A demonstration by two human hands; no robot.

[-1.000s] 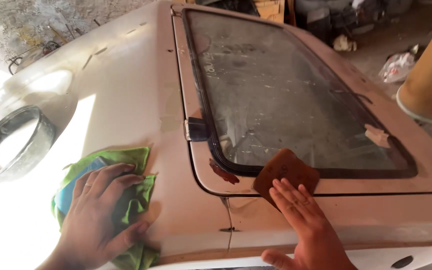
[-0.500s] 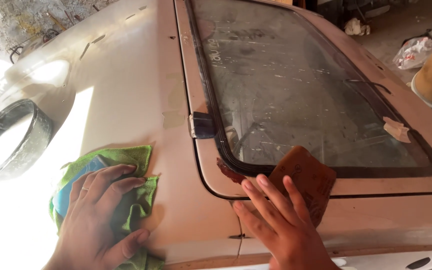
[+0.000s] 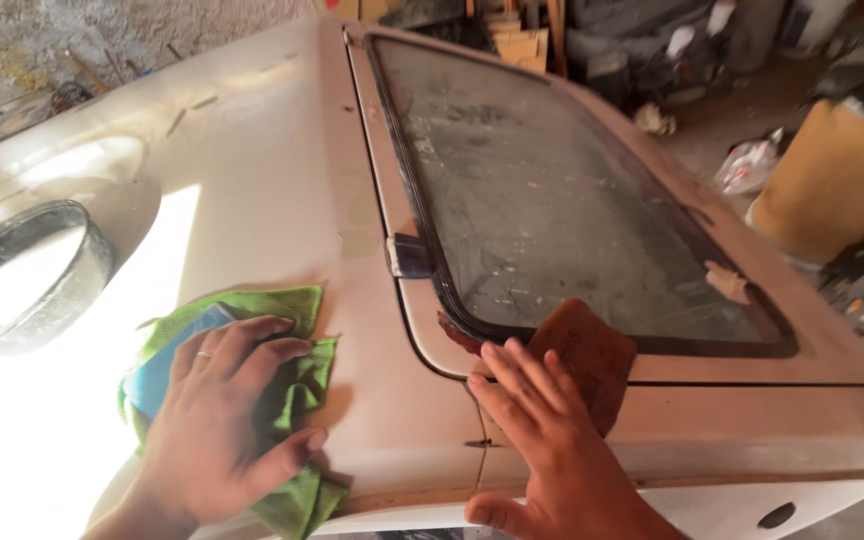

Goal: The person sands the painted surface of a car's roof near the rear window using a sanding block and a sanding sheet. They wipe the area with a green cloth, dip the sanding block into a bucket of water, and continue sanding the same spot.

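My left hand (image 3: 220,425) lies flat, fingers spread wide, pressing a green cloth (image 3: 287,400) with a blue patch onto the beige car body panel (image 3: 272,200); nothing is gripped, just palm down on it. My right hand (image 3: 542,440) is also flat, fingers together and extended, fingertips resting on the near edge of a brown sandpaper sheet (image 3: 592,350). The sandpaper lies on the panel at the lower corner of the dusty window (image 3: 552,210), overlapping its black rubber seal (image 3: 652,345). A small dark latch (image 3: 410,255) sits on the window's left edge. A round metal ring (image 3: 72,275) shows far left, a yellow drum (image 3: 842,180) far right.
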